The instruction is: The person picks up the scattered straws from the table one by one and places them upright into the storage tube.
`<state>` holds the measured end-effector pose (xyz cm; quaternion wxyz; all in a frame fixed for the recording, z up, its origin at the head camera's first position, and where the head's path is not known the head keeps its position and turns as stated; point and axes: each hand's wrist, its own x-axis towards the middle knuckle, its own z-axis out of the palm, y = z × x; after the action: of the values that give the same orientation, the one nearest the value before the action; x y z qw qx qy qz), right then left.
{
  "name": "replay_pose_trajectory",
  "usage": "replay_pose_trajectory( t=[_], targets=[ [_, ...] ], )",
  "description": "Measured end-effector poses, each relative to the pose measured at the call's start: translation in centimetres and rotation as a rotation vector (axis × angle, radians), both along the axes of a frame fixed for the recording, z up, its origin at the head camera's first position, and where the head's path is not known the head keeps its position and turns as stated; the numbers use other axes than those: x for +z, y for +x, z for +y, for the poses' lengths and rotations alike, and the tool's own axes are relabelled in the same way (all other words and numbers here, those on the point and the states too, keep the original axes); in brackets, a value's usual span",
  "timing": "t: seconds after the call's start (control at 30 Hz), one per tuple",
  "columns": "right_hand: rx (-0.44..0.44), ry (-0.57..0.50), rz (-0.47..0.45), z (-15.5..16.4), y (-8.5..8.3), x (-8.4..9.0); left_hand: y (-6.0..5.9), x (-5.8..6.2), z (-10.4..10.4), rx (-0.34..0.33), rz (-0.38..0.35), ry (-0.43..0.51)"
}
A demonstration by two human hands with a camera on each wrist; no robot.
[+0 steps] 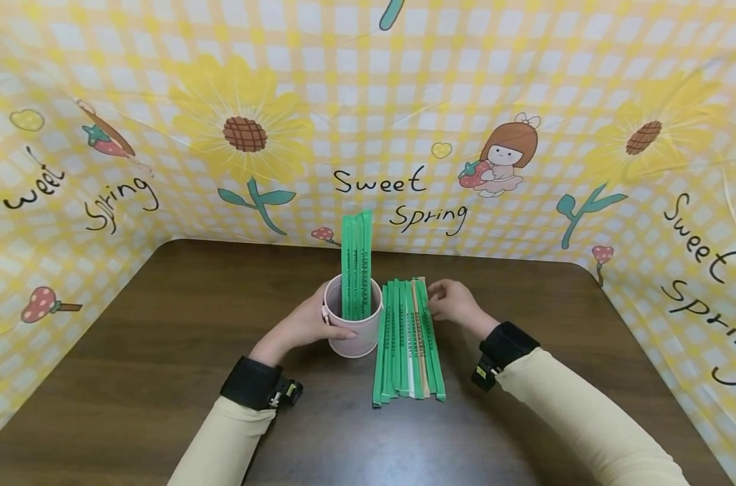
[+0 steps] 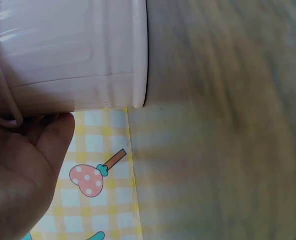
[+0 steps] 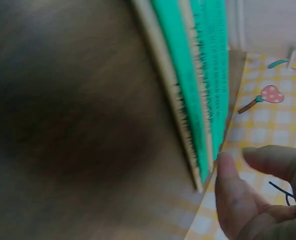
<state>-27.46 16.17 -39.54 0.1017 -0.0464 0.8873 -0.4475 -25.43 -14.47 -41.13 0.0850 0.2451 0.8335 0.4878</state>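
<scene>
The yellow-and-white checked cloth [image 1: 356, 81] forms the backdrop; the brown table [image 1: 131, 358] lies in front of it. Two sleeved forearms enter from the near edge: the left sleeve [image 1: 222, 442] is angled forward and right, the right sleeve [image 1: 587, 418] forward and left, each ending at a black wrist strap. The row of wrapped sticks [image 1: 395, 337] lies on the table between the hands, immediately right of the bucket. Long axes run near to far, with the near ends fanned slightly outward. The pink bucket [image 1: 352, 345] stands upright, mouth upward. The left hand [image 1: 307, 318] grips the bucket from its left side, thumb extended across the near wall; its other fingers are mostly hidden. The right hand [image 1: 458, 302] is at the right side of the row, near its far end, fingers bent, with a small gap between thumb and index fingertip; it holds nothing, and contact with the sticks cannot be determined. The green bundle [image 1: 356, 263] stands inside the bucket, long axis nearly vertical, upper ends projecting well above the rim. One tan stick [image 1: 421, 337] lies among the green ones in the row.
</scene>
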Motion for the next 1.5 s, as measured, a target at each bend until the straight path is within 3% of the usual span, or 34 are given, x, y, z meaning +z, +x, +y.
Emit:
replay_pose_trajectory(
  t=[0.27,0.63,1.17,1.5],
  targets=[
    [-0.014,0.099,-0.048,0.2,-0.1,-1.4,-0.1,-0.2,-0.1,0.000,0.004,-0.002],
    [-0.039,0.063,-0.061,0.7,-0.4,-2.1,-0.1,-0.2,-0.1,-0.004,0.009,0.014],
    [-0.019,0.142,-0.018,0.0,-1.2,-2.2,-0.2,0.1,-0.3,0.001,-0.020,-0.001],
    [0.009,0.281,0.041,-0.4,-0.5,-1.8,-0.2,-0.2,-0.2,0.009,-0.022,-0.022]
  ],
)
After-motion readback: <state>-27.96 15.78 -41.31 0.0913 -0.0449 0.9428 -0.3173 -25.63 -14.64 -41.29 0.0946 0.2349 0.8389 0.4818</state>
